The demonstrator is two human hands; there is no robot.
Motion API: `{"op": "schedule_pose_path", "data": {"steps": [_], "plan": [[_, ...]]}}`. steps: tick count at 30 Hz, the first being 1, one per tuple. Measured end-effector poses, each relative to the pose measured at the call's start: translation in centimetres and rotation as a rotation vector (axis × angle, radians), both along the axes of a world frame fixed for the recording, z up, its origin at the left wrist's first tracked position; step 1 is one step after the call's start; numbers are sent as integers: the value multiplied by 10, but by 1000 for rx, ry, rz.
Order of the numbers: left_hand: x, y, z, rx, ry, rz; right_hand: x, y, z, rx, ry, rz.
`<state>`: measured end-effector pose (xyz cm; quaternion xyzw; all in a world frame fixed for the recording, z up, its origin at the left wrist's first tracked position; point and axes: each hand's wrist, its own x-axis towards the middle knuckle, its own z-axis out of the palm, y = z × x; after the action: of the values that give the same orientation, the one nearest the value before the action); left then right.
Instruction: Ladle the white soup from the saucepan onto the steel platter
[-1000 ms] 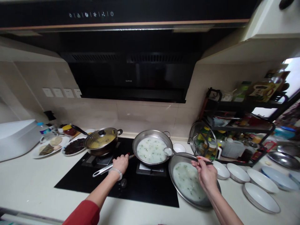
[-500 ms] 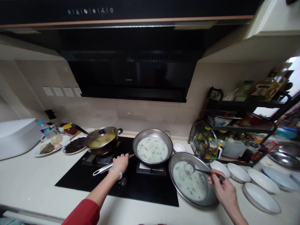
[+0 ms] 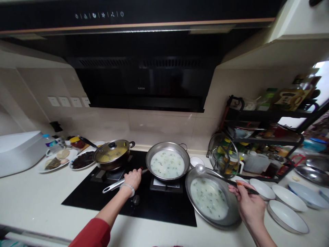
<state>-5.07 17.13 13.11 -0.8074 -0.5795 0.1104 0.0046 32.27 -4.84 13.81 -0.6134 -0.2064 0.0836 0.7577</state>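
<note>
My left hand (image 3: 133,179) is closed round the long metal handle (image 3: 113,185) of a steel pan (image 3: 167,148) full of white porridge on the right burner. My right hand (image 3: 248,202) grips a metal ladle (image 3: 199,168) by its handle; the ladle's bowl hovers at the far rim of a wide steel basin (image 3: 232,216), between the basin and the pan. The basin sits on the counter right of the black hob (image 3: 84,195) and holds the same white porridge with green flecks.
A lidded pot (image 3: 111,155) of yellow food stands on the left burner. Plates of food (image 3: 53,161) lie left of the hob. Several white bowls (image 3: 288,211) line the counter at right, beside a glass lid (image 3: 223,154) and a black rack (image 3: 267,137) of jars.
My right hand carried the ladle from the pan down into the basin, then lifted it back up to the basin's far rim. My left hand stayed on the pan handle.
</note>
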Motion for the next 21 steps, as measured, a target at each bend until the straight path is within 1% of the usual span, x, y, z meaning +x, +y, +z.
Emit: {"op": "schedule_pose_path", "data": {"steps": [2, 3, 6, 8, 11, 14, 16, 18, 21], "plan": [[0, 0, 0, -2, 3, 0, -7, 9, 7, 74, 66, 70], [0, 0, 0, -2, 5, 1, -12, 14, 9, 72, 71, 111], [0, 0, -1, 8, 12, -3, -32, 30, 14, -3, -25, 208], [0, 1, -2, 9, 17, -5, -45, 42, 14, -59, -115, 261], [0, 2, -3, 8, 10, -10, -59, 61, 7, -100, -248, 338], [0, 2, -4, 17, -4, -9, -64, 79, -5, -129, -386, 394], [0, 1, -3, 22, -6, -6, -67, 88, -13, -147, -440, 421], [0, 1, -3, 26, -5, -10, -69, 95, -19, -166, -446, 446], [0, 0, -2, 28, -8, -19, -71, 100, -25, -184, -366, 463]]}}
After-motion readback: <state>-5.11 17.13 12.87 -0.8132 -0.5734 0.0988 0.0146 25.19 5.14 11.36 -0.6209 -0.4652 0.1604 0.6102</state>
